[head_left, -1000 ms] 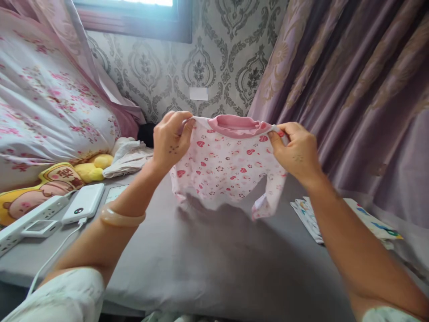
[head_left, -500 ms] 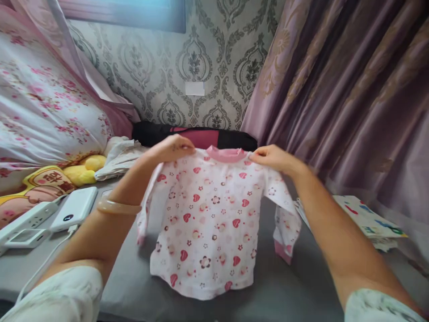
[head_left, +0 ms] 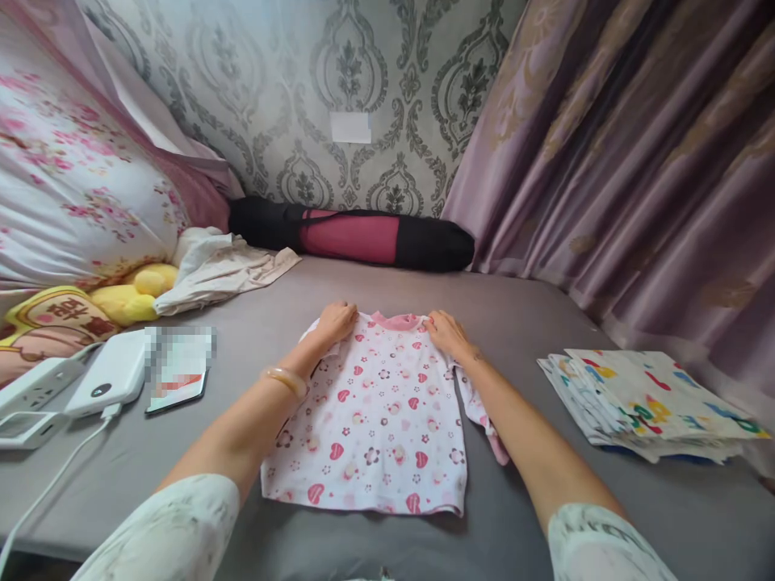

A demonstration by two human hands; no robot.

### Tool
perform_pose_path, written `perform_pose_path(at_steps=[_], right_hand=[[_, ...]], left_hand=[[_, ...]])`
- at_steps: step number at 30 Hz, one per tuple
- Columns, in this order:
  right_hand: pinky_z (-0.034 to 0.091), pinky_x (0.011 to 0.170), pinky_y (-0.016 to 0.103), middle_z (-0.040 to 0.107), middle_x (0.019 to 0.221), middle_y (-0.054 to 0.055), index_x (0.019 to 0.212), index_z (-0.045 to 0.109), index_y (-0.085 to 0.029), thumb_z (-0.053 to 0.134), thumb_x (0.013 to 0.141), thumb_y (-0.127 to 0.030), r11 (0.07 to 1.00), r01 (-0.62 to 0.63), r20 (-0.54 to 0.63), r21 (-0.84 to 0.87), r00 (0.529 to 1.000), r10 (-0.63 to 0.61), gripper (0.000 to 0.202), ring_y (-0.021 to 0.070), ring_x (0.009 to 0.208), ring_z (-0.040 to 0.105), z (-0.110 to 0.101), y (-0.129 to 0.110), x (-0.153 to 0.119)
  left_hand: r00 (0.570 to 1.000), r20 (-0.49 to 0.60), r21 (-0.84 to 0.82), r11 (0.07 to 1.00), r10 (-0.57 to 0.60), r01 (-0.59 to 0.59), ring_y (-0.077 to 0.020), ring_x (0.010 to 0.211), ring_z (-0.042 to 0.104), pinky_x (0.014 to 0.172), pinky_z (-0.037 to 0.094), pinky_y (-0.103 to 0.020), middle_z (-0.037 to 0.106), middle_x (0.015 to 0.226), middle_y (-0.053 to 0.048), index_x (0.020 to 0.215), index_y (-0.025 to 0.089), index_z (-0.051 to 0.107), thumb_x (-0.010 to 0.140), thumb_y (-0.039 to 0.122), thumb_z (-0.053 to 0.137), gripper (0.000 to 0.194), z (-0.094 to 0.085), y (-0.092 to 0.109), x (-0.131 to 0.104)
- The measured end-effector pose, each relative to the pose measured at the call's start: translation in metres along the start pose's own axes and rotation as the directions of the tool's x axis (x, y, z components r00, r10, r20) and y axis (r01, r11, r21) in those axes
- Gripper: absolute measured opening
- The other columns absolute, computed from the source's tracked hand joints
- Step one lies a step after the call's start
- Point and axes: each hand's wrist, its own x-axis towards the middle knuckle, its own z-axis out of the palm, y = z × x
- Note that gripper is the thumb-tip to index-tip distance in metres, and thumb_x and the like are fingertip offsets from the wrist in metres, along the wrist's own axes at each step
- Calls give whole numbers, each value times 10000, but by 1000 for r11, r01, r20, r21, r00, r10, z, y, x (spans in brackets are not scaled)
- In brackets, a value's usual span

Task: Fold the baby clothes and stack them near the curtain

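A small white shirt (head_left: 381,420) with red hearts, flowers and a pink collar lies spread on the grey bed surface (head_left: 508,315), its hem toward me. My left hand (head_left: 337,323) is closed on the shoulder left of the collar. On the other shoulder, my right hand (head_left: 446,332) has its fingers closed on the cloth. The right sleeve, with its pink cuff, lies partly under my right forearm. My left forearm hides most of the left sleeve.
Folded patterned cloths (head_left: 659,403) lie at the right. A phone (head_left: 178,371), white power bank (head_left: 109,375) and power strip (head_left: 42,383) are at the left. Behind are a black and red long bag (head_left: 351,234), crumpled cloth (head_left: 224,270) and yellow plush (head_left: 130,294).
Both hands have lowered the shirt from a raised, hanging position onto the bed surface, still holding its shoulders. The view has tilted down, showing more of the bed and the phone.
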Motion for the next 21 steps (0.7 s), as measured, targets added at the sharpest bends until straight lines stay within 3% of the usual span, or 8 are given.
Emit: perform_pose_path(at_steps=[7, 16, 21], right_hand=[[406, 796, 346, 585, 1211, 139, 1152, 541, -190, 298, 1020, -363, 995, 18, -52, -95, 998, -23, 325, 266, 1028, 605, 2, 1, 19], [400, 846, 367, 578, 1231, 153, 1181, 541, -195, 285, 1020, -352, 994, 25, 6, -107, 1000, -24, 341, 279, 1104, 580, 10, 11, 69], [399, 851, 369, 577, 1233, 152, 1187, 541, -191, 284, 1019, -351, 996, 19, -18, -89, 1000, -20, 346, 276, 1100, 576, 11, 15, 89]], left_hand=[[995, 0, 250, 964, 98, -95, -279, 996, 525, 865, 361, -395, 597, 1056, -157, 1064, 171, 595, 982, 332, 280, 364, -4, -17, 12], [995, 23, 271, 957, 98, -101, -280, 1027, 509, 873, 336, -386, 596, 1070, -154, 1084, 186, 605, 985, 339, 292, 363, 1, -31, 60], [998, 20, 269, 962, 51, -55, -284, 1052, 525, 877, 342, -387, 607, 1102, -165, 1084, 169, 612, 974, 328, 317, 353, 2, -33, 84]])
